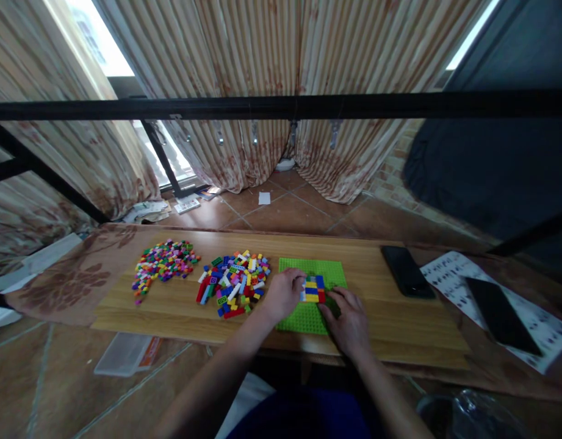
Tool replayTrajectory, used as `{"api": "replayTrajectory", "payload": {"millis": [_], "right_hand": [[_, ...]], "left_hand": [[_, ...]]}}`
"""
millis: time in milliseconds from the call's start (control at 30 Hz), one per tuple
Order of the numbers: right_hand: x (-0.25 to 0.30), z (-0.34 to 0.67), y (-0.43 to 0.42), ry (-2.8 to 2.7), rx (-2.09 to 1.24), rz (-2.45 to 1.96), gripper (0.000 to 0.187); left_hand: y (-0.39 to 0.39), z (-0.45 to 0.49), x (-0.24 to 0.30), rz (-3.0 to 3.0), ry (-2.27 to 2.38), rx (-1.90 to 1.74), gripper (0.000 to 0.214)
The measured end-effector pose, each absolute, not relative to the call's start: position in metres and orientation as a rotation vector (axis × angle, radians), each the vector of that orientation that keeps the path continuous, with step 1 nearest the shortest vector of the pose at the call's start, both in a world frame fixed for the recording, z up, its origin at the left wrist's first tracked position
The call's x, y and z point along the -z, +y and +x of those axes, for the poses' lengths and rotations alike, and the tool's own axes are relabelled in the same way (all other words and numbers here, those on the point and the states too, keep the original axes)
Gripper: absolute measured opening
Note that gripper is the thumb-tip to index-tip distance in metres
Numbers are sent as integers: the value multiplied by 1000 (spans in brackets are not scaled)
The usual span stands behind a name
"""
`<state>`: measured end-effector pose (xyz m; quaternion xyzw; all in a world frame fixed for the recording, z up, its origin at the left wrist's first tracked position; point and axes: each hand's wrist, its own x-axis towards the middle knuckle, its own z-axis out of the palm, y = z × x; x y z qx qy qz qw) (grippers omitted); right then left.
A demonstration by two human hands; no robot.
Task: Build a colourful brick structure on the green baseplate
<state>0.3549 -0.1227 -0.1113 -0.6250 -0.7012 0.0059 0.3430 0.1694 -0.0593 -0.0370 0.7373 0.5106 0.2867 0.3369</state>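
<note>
A green studded baseplate (303, 323) lies on the wooden board in front of me. Near its middle sits a block of toy bricks (312, 289) in blue, yellow, red and white. My left hand (284, 295) is at the block's left edge with its fingers pinched together; whatever they hold, if anything, is hidden. On the other side, my right hand (350, 320) rests over the plate's right edge, thumb and fingers apart, close to the block's red corner, with nothing visible in it.
Left of the plate lies a loose pile of larger bricks (237, 280), and farther left a heap of small pieces (166, 262). A black phone (406, 271) lies to the right, beyond it a dark tablet-like slab (503, 314) on a printed sheet (450, 268). A black rail (271, 108) crosses behind.
</note>
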Motion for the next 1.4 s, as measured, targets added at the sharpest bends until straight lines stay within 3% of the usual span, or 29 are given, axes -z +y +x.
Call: {"api": "replayTrajectory", "payload": {"millis": [400, 933, 1400], "right_hand": [[106, 351, -124, -1799, -52, -1634, 34], [106, 351, -123, -1785, -82, -1646, 34], [106, 352, -124, -1799, -75, -1657, 33]], "left_hand": [[-40, 190, 26, 2281, 1410, -401, 23], [-38, 185, 59, 2439, 1323, -620, 26], [-37, 192, 35, 2639, 1357, -339, 26]]}}
